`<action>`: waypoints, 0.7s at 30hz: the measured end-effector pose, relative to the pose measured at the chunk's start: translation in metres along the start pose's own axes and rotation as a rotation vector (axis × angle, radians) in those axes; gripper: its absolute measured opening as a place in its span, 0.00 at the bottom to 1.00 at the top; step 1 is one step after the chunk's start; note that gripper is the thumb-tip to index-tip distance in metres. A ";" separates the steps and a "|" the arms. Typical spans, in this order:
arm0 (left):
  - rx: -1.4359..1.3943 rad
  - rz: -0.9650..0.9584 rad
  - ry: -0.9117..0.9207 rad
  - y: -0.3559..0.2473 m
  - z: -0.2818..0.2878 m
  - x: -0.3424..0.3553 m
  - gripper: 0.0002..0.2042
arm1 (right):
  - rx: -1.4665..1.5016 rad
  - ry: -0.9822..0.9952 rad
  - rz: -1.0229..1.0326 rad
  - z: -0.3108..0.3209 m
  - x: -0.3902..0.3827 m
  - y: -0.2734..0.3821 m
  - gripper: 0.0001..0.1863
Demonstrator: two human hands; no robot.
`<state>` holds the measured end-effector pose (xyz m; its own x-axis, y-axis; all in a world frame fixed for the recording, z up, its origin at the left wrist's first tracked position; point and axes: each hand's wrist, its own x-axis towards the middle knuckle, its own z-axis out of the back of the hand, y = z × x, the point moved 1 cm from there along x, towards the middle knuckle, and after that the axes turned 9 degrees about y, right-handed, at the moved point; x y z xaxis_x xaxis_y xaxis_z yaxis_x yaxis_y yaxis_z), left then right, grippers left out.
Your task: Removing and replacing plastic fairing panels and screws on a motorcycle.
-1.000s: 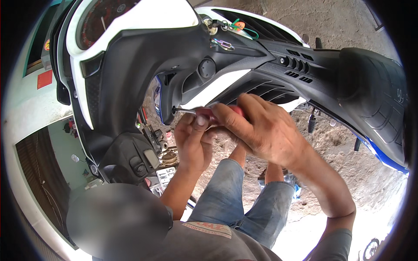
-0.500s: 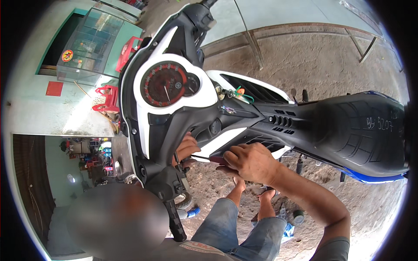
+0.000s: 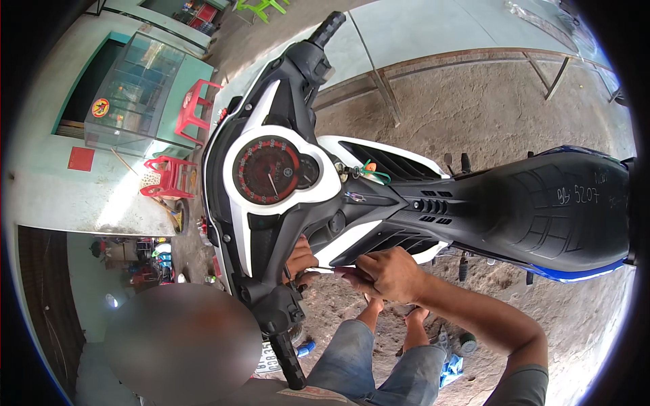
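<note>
- The white, black and blue scooter-style motorbike (image 3: 325, 162) fills the middle, its long axis running from the handlebars toward 9 o'clock to the long black textured seat (image 3: 575, 196) toward 3 o'clock; both hands are at its near side.
- The glossy white plastic side panel (image 3: 355, 237) slants just beyond the hands, at about 10 o'clock from the right one and 2 o'clock from the left.
- The round red-and-black gauge (image 3: 271, 172) sits between 11 and 12 o'clock from the left hand; the black ribbed handlebar grip (image 3: 288, 362) points down at 6 o'clock from it.
- The right hand (image 3: 393, 274) is in full view, knuckles up, fingers curled and pinching the tool's handle.
- The left hand (image 3: 299, 260), at 9 o'clock from the right, is partly covered by the bars; its fingers are bent near the shaft, but whether they grip it I cannot tell.
- The slim screwdriver-like tool, with a dark reddish handle (image 3: 344, 271) and thin straight shaft (image 3: 325, 270), lies between the hands, its long axis close to 9–3 o'clock, shaft toward the left. The right hand is nearer, on the handle itself; the tip is hidden or too small to make out.
</note>
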<state>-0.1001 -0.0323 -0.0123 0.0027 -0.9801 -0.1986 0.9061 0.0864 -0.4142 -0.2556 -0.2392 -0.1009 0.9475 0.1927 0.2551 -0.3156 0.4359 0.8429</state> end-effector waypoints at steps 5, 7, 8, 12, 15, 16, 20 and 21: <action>-0.006 0.070 0.042 -0.001 0.004 -0.002 0.11 | 0.257 -0.017 -0.123 -0.002 0.001 0.005 0.19; -0.004 0.074 0.061 -0.002 0.006 -0.003 0.11 | 0.366 -0.043 -0.197 -0.003 0.000 0.010 0.18; 0.001 0.074 0.078 -0.002 0.007 -0.003 0.12 | 0.397 -0.007 -0.270 -0.004 -0.001 0.012 0.17; -0.013 0.073 0.088 -0.001 0.006 -0.003 0.12 | 0.447 0.045 -0.424 -0.004 -0.002 0.015 0.16; -0.018 0.047 0.041 0.001 0.003 -0.004 0.12 | 0.435 0.060 -0.431 -0.004 0.000 0.015 0.18; -0.017 0.048 0.041 0.002 0.001 -0.004 0.12 | 0.435 0.060 -0.430 -0.005 0.000 0.016 0.18; -0.007 0.034 0.006 0.003 -0.004 -0.006 0.12 | 0.556 0.014 -0.508 -0.005 0.003 0.017 0.20; -0.008 0.049 0.013 0.003 -0.005 -0.006 0.12 | 0.575 0.015 -0.560 -0.004 0.003 0.018 0.20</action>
<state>-0.0997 -0.0250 -0.0163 0.0413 -0.9722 -0.2305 0.9017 0.1357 -0.4106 -0.2586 -0.2272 -0.0864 0.9551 0.0930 -0.2812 0.2865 -0.0490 0.9568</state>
